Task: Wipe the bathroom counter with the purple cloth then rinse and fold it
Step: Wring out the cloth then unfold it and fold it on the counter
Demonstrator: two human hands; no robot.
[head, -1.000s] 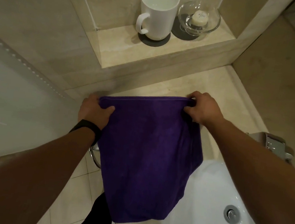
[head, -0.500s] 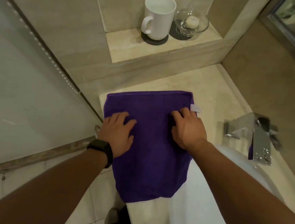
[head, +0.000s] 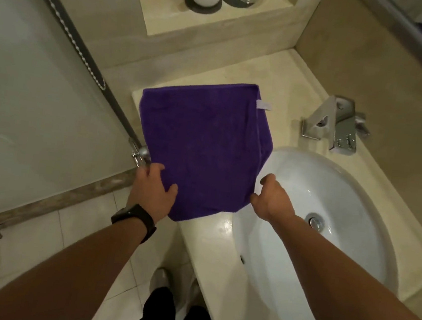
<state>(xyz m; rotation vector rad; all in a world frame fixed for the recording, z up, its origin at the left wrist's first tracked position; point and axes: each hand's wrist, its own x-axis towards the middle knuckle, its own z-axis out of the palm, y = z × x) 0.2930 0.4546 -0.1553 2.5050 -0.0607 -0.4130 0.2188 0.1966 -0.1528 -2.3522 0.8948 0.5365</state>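
Currently purple cloth point(head: 202, 137) lies flat on tabletop point(head: 286, 89), stretching away beyond the fingers; left hand point(head: 152, 192) and right hand point(head: 272, 201) fingers clamped on its near corners; soft, limp, light (likely damp); corners give best hold.

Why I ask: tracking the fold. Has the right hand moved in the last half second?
Yes. The right hand came toward the person: from level with the faucet to beside the sink, gripping the purple cloth.
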